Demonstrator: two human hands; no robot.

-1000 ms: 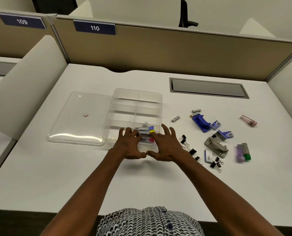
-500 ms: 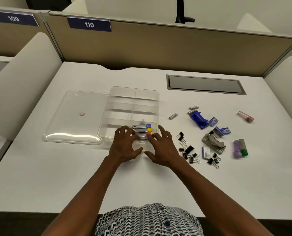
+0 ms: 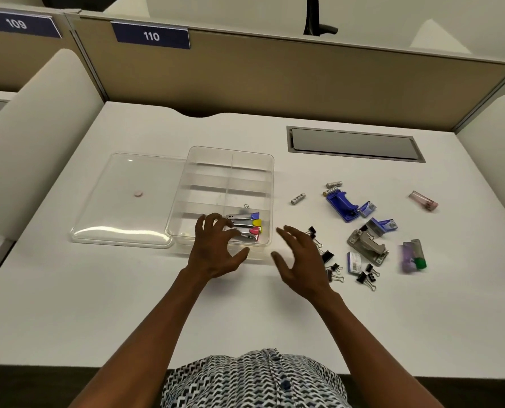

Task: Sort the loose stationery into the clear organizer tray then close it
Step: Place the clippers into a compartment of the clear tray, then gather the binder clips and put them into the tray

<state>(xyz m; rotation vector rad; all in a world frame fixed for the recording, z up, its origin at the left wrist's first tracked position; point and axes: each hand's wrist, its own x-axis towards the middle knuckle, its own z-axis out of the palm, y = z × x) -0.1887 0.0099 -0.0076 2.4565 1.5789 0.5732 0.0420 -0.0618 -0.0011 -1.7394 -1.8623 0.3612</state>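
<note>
nearest the camera, a patterned shirt point(image 3: 254, 381) sits at the desk's point(image 3: 98, 313) front edge, both bare forearms reaching forward. the left hand point(image 3: 216, 248) hovers with fingers spread and loosely bent over the near edge of the clear organizer tray point(image 3: 263, 160), holding nothing; whether its fingertips touch the tray i cannot tell. the right hand point(image 3: 300, 257) is spread and relaxed too, empty, just right of the tray and partly covering the black binder clips point(image 3: 366, 278) scattered beside it. in the tray's near right compartment lie metal nail clippers point(image 3: 245, 226) with blue, yellow and pink tabs. the clear lid point(image 3: 121, 201) lies flat left of the tray, its edge touching or tucked under it. farther right sit a grey stapler point(image 3: 367, 245), a blue stapler point(image 3: 342, 204), small batteries point(image 3: 297, 198), and lighters point(image 3: 413, 256). beyond stands a beige divider with a "110" label point(image 3: 151, 35).
</note>
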